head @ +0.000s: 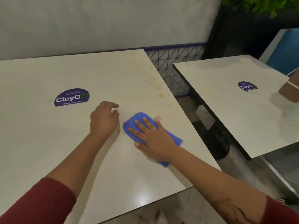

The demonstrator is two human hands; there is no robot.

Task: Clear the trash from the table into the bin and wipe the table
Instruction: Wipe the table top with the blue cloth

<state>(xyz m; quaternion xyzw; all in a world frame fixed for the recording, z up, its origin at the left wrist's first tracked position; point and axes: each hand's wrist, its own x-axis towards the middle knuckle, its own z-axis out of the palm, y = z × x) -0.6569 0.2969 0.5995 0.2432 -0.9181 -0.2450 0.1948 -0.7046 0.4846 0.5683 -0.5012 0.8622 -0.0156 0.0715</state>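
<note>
My right hand (152,138) lies flat with straight fingers on a folded blue cloth (139,122), pressing it onto the white table (48,143). Just left of the cloth, my left hand (104,119) rests on the tabletop with loosely curled fingers that hold nothing. A small pale scrap (158,118) peeks out at the cloth's far edge. Brownish stains (157,86) mark the table's far right part. A purple ClayGo sticker (72,97) sits to the left of my hands.
A second white table (226,102) stands to the right across a narrow gap, with a brown cardboard box (289,92) at its far right edge. A wall runs behind both tables. Green leaves (262,5) hang at the top right.
</note>
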